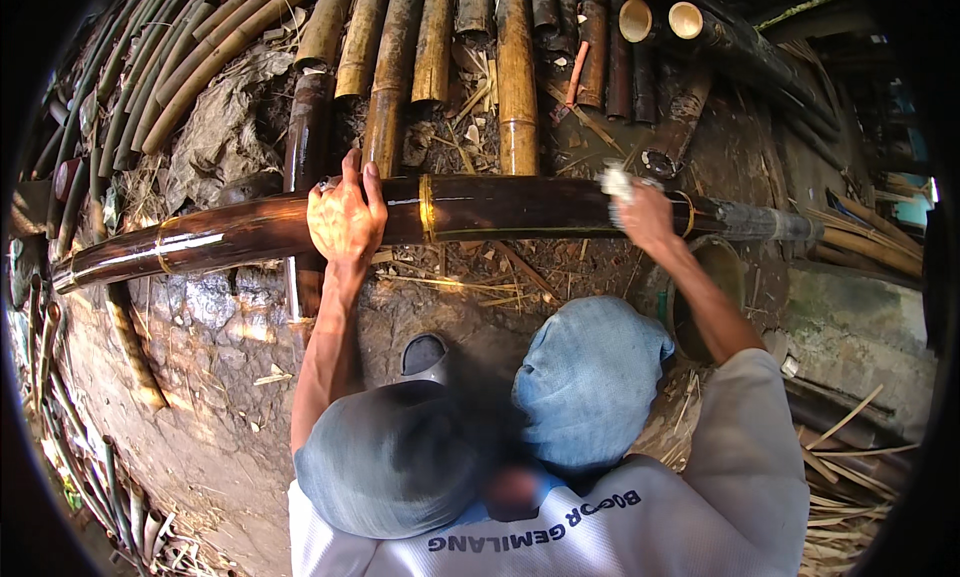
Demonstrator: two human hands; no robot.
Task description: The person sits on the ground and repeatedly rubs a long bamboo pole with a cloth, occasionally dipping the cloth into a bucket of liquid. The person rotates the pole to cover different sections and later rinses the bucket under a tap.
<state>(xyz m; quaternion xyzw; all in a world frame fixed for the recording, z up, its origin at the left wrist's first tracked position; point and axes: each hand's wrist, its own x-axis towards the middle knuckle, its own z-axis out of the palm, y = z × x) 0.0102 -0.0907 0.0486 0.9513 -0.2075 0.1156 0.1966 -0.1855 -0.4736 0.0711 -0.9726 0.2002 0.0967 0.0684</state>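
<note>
Resting left hand (345, 219): fingers loosely spread, laid over the dark bamboo pole (520, 205);
Blurred right hand (648, 217): curled on a white wad (617, 184) at the pole, near its grey end; exact finger bend unclear;
Pole: lying crosswise beyond the knees (595, 377);
Far side: thinner bamboo lengths (517, 87) on wet, littered ground (230, 377)

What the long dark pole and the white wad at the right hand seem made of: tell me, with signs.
Long dark pole: probably bamboo with a glossy brown finish; yellowish rings cross it like nodes, and bright highlights show its sheen.
White wad at the right hand: perhaps cloth, soft and matte-looking, but blur leaves that open.
</note>
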